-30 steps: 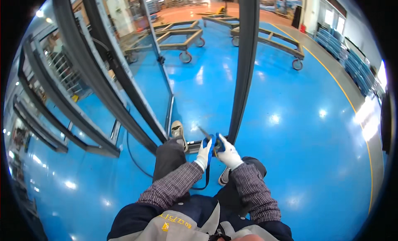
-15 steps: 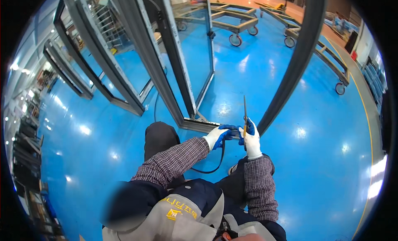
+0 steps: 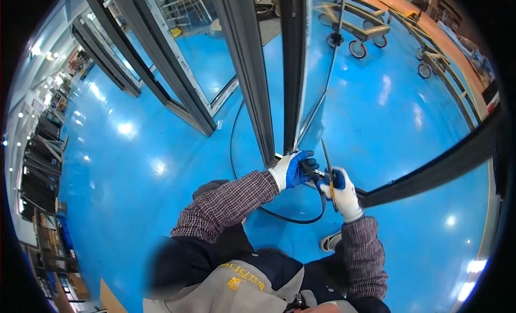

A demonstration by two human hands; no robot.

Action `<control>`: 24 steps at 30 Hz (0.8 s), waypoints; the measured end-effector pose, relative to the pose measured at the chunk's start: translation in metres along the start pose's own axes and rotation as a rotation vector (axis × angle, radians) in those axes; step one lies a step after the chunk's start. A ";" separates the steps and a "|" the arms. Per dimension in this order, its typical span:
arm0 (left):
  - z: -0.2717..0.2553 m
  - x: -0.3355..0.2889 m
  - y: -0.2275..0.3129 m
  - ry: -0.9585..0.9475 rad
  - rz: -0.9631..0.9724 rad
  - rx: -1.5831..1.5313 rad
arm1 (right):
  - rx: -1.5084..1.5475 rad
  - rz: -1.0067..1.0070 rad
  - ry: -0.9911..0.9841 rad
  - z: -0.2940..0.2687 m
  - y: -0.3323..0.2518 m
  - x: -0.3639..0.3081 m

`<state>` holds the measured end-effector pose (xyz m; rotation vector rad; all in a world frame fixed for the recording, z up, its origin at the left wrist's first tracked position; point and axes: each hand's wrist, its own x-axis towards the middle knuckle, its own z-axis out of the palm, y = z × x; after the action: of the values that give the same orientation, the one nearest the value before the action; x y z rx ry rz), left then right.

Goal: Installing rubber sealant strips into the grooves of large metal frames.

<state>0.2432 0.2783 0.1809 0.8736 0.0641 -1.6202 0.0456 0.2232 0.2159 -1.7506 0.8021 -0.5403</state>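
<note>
In the head view, the left hand [image 3: 296,170] has its fingers curled, pinching a black strip [image 3: 302,221] by the dark frame's [image 3: 247,82] lower corner; the strip loops below at six o'clock. The right hand [image 3: 341,192] — at four o'clock from the left — is closed around a pointed tool [image 3: 328,168], its tip toward twelve. A wheeled cart [image 3: 361,29] stands at one o'clock.

Blue floor [image 3: 134,205]: bright; I get white glare left of the left hand [image 3: 297,170], right of the right hand [image 3: 339,192].
Ceiling lamps [image 3: 35,49]: glaring, far left of both.
Black frame bar [image 3: 441,170]: fisheye-bowed, right of the right hand.
Navy shoulder [image 3: 174,267]: blurred, below the left hand.
</note>
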 end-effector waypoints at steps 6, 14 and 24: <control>-0.039 0.023 0.000 -0.058 0.121 -0.072 | 0.236 0.244 -0.022 0.041 0.039 0.016; -0.034 0.036 0.021 -0.101 0.399 0.616 | -0.017 0.073 0.110 0.023 0.037 0.037; -0.022 0.026 0.027 0.052 0.613 1.652 | -0.532 -0.040 -0.106 -0.010 0.017 0.028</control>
<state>0.2777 0.2603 0.1620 1.8620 -1.5300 -0.7819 0.0529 0.1930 0.2019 -2.2643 0.8905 -0.2662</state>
